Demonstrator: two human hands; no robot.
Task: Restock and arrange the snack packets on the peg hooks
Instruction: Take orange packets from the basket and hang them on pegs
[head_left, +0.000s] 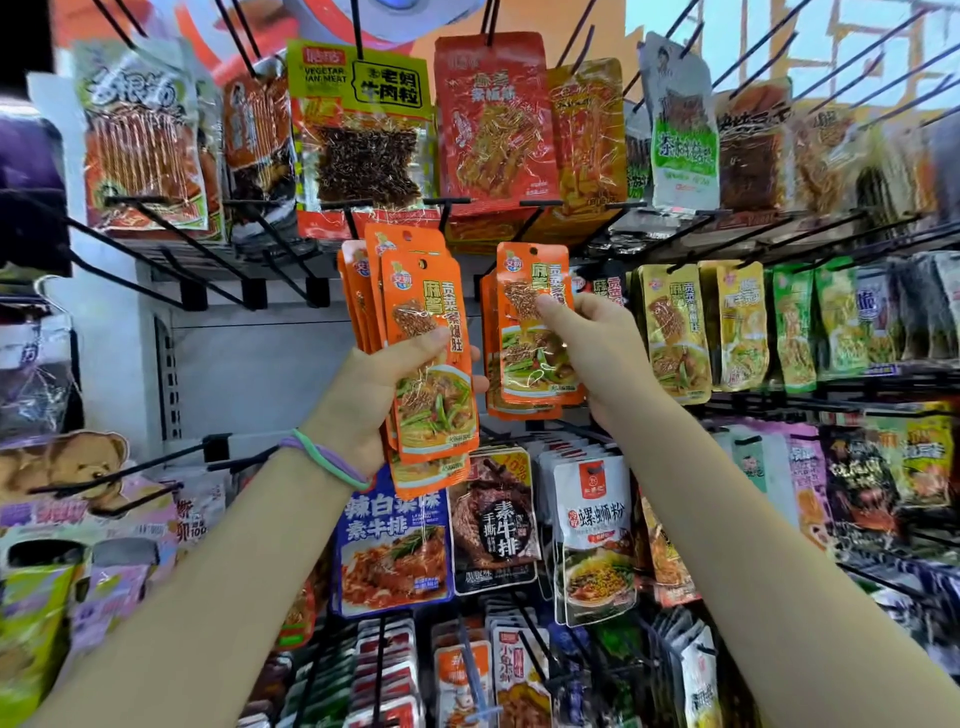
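Open room lies at the left of the rack — a bare grey back panel (260, 364) behind several empty black peg hooks (156, 244) whose rods jut forward and cross any reach. In the middle, the fanned orange packets (421, 332) in the left hand (374, 400) and the hanging orange packets (530, 338) at the right hand (597, 353) leave a narrow gap between them. Rightward, yellow packets (670, 332) crowd close, row on row.
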